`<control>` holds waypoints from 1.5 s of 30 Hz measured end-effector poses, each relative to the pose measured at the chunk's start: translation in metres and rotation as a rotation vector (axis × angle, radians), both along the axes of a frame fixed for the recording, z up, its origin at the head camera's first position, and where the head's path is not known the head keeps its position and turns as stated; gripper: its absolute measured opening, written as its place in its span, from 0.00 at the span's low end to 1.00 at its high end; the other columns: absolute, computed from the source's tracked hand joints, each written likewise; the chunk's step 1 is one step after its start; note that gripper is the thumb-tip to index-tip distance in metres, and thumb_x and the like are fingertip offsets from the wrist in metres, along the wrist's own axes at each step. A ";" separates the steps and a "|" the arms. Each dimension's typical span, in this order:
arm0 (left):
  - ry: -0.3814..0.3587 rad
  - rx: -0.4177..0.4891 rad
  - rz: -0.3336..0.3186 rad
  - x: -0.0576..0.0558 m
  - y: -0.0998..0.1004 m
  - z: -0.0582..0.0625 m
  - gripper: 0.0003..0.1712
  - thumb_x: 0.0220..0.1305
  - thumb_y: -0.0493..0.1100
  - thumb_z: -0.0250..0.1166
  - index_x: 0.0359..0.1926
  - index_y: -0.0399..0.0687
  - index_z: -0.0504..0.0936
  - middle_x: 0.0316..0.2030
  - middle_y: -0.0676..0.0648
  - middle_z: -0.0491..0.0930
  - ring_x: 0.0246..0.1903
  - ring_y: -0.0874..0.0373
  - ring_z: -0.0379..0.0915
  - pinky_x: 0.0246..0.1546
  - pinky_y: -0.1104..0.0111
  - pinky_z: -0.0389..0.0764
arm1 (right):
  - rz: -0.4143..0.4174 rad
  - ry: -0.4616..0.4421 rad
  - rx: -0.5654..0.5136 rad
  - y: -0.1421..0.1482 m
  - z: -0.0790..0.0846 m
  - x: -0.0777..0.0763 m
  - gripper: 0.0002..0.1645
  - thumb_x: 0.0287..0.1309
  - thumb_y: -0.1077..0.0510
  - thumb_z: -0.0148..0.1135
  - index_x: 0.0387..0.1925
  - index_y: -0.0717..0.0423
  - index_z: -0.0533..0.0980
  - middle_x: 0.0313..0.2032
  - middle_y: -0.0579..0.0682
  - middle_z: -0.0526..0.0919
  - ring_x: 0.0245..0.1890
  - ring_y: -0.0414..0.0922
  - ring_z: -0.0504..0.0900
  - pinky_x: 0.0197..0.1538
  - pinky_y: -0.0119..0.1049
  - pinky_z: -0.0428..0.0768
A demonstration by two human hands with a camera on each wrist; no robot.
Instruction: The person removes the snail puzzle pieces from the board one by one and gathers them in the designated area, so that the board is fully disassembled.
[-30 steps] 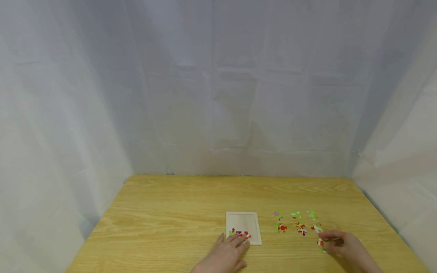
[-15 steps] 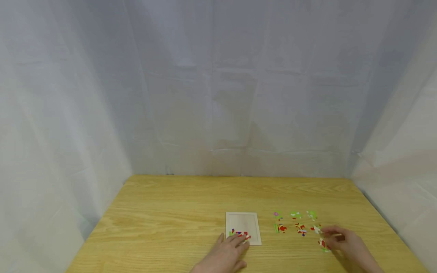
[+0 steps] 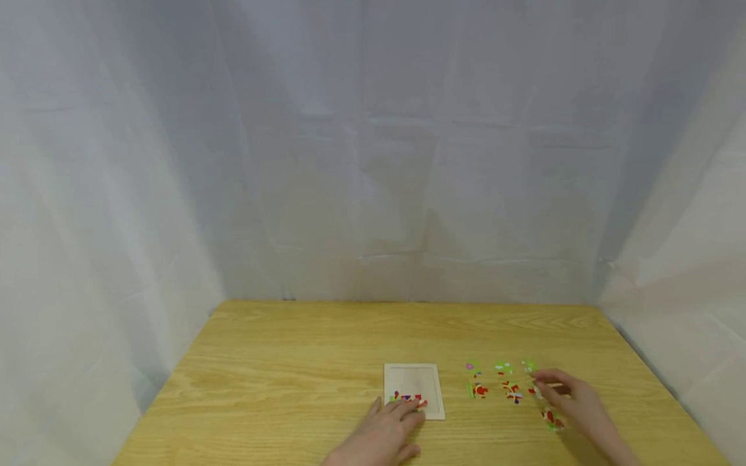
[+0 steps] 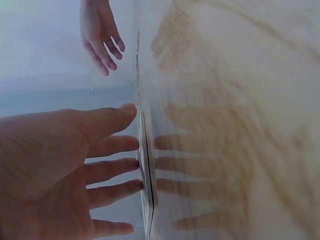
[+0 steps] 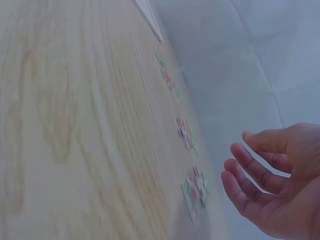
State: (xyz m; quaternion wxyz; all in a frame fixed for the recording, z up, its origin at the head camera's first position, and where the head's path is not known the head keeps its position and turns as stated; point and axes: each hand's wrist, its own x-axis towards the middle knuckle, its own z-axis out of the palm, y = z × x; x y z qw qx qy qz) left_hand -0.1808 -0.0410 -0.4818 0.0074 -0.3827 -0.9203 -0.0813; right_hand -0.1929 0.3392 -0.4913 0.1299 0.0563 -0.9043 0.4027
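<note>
My left hand (image 3: 381, 432) lies with its fingers extended over the lower part of a pale wooden puzzle tray (image 3: 410, 378). In the left wrist view its fingertips touch the tray (image 4: 146, 175). Red, blue and green puzzle pieces (image 3: 421, 401) sit along the tray's near side, partly covered by the fingers. Over the right column of loose pieces hovers my right hand (image 3: 574, 404), close to a red and green puzzle piece (image 3: 550, 419). Seen from the right wrist, this hand (image 5: 280, 180) has loosely bent fingers and nothing between them, above the pieces (image 5: 195, 192).
More loose puzzle pieces lie right of the tray: a pink-flowered one (image 3: 470, 367), a green and white one (image 3: 504, 367), a red and green one (image 3: 479, 391) and a red, yellow and blue one (image 3: 513, 392). White curtains (image 3: 361, 194) enclose the wooden table (image 3: 280, 369).
My right hand has moved away from the nearest piece at the right, up and slightly left over the column. That piece now shows more fully, somewhat turned. The left hand stays on the tray.
</note>
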 end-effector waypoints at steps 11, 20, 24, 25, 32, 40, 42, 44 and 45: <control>0.009 -0.008 0.006 -0.003 -0.004 0.001 0.27 0.68 0.58 0.64 0.63 0.53 0.79 0.66 0.52 0.74 0.65 0.53 0.71 0.62 0.43 0.75 | 0.085 0.006 -0.111 -0.036 0.005 -0.016 0.13 0.68 0.63 0.62 0.51 0.62 0.82 0.45 0.61 0.87 0.36 0.38 0.86 0.32 0.33 0.85; 0.013 -0.034 0.031 -0.007 -0.013 -0.001 0.27 0.68 0.57 0.64 0.65 0.55 0.78 0.67 0.52 0.74 0.66 0.53 0.70 0.62 0.43 0.74 | 0.185 -0.080 -0.164 -0.068 0.007 -0.029 0.16 0.70 0.60 0.61 0.54 0.63 0.80 0.47 0.62 0.86 0.39 0.47 0.86 0.36 0.35 0.86; 0.004 -0.036 0.053 -0.007 -0.020 0.001 0.28 0.68 0.57 0.64 0.66 0.54 0.77 0.68 0.50 0.73 0.67 0.52 0.69 0.63 0.43 0.73 | 0.202 -0.130 -0.193 -0.083 0.005 -0.034 0.18 0.70 0.56 0.62 0.55 0.61 0.80 0.49 0.59 0.86 0.41 0.46 0.87 0.42 0.34 0.86; -0.006 -0.034 0.059 -0.007 -0.022 0.001 0.28 0.68 0.57 0.64 0.66 0.54 0.77 0.69 0.50 0.72 0.67 0.51 0.69 0.63 0.43 0.73 | 0.206 -0.136 -0.195 -0.086 0.005 -0.035 0.18 0.70 0.55 0.61 0.56 0.61 0.80 0.49 0.58 0.86 0.42 0.46 0.87 0.42 0.34 0.86; -0.038 -0.044 0.065 -0.006 -0.031 0.003 0.31 0.69 0.58 0.63 0.69 0.52 0.75 0.72 0.49 0.68 0.68 0.48 0.68 0.65 0.42 0.71 | 0.271 -0.133 -0.200 -0.111 0.005 -0.042 0.19 0.70 0.55 0.62 0.55 0.63 0.81 0.50 0.59 0.86 0.45 0.52 0.87 0.42 0.33 0.86; -0.016 -0.068 0.056 -0.002 -0.030 0.002 0.34 0.69 0.59 0.62 0.71 0.52 0.72 0.73 0.48 0.67 0.69 0.49 0.67 0.63 0.42 0.72 | 0.363 -0.109 -0.243 -0.137 -0.001 -0.045 0.16 0.69 0.60 0.62 0.53 0.67 0.81 0.49 0.63 0.86 0.45 0.49 0.88 0.45 0.31 0.85; -0.021 -0.077 0.063 -0.001 -0.029 0.003 0.34 0.69 0.59 0.62 0.71 0.52 0.72 0.73 0.48 0.67 0.69 0.50 0.67 0.64 0.43 0.72 | 0.385 -0.126 -0.256 -0.142 -0.001 -0.045 0.16 0.69 0.61 0.62 0.52 0.68 0.81 0.49 0.64 0.86 0.45 0.50 0.87 0.45 0.30 0.85; -0.024 -0.080 0.068 0.000 -0.028 0.004 0.34 0.69 0.59 0.62 0.71 0.51 0.72 0.73 0.48 0.67 0.69 0.50 0.67 0.65 0.43 0.71 | 0.417 -0.124 -0.247 -0.146 -0.001 -0.045 0.16 0.69 0.61 0.61 0.52 0.69 0.80 0.49 0.64 0.86 0.46 0.53 0.87 0.46 0.30 0.84; -0.025 -0.081 0.069 0.000 -0.028 0.005 0.34 0.69 0.59 0.63 0.71 0.51 0.73 0.72 0.48 0.67 0.69 0.50 0.67 0.65 0.43 0.71 | 0.424 -0.121 -0.236 -0.148 -0.002 -0.045 0.16 0.69 0.61 0.62 0.52 0.69 0.81 0.49 0.63 0.86 0.45 0.54 0.87 0.46 0.29 0.84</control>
